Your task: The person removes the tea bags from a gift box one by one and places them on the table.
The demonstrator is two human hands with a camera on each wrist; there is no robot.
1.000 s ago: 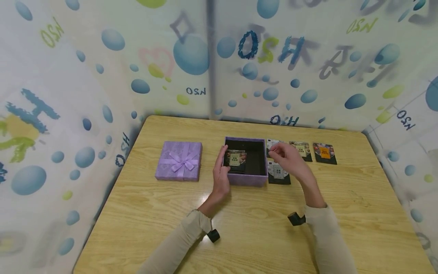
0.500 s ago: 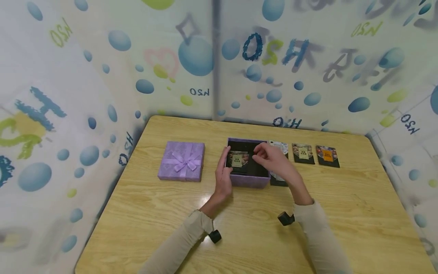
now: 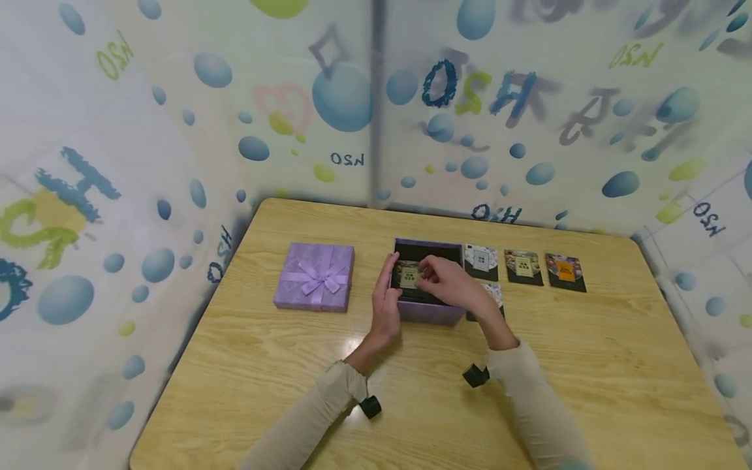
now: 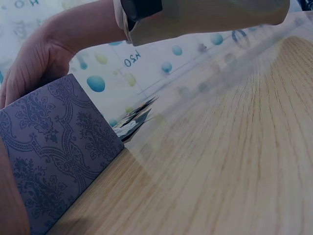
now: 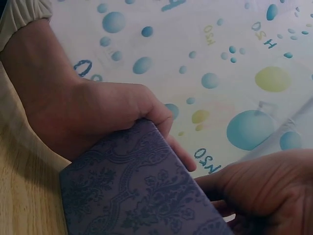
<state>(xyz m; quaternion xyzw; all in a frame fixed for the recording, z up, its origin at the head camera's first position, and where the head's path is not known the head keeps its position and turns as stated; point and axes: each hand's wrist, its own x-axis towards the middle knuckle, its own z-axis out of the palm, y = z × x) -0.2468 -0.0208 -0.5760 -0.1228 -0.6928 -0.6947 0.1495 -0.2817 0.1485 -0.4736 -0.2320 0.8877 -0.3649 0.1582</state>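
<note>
A purple patterned box (image 3: 431, 312), its inside black, stands without its lid near the table's middle. My left hand (image 3: 386, 312) holds it at the left, fingers along the side wall and thumb at the front rim. Inside the box, on the left, lies a small dark packet (image 3: 407, 277) with a printed label. My right hand (image 3: 455, 282) reaches over the box, its bent fingers at the packet's right edge; whether they pinch it is hidden. The right wrist view shows the left hand (image 5: 102, 110) over the box's corner, and the right hand (image 5: 269, 193) beyond the rim.
Left of the box lies a purple lid (image 3: 315, 277) with a ribbon bow. Several similar packets lie to the right: a grey-white one (image 3: 482, 260), another partly behind the box (image 3: 496, 295), a green-labelled one (image 3: 523, 266) and an orange-labelled one (image 3: 565, 271). A printed curtain stands behind the table (image 3: 411, 391).
My right hand has moved left from above the packets beside the box to the packet inside it. The left hand stays at the box. The head view has shifted slightly.
</note>
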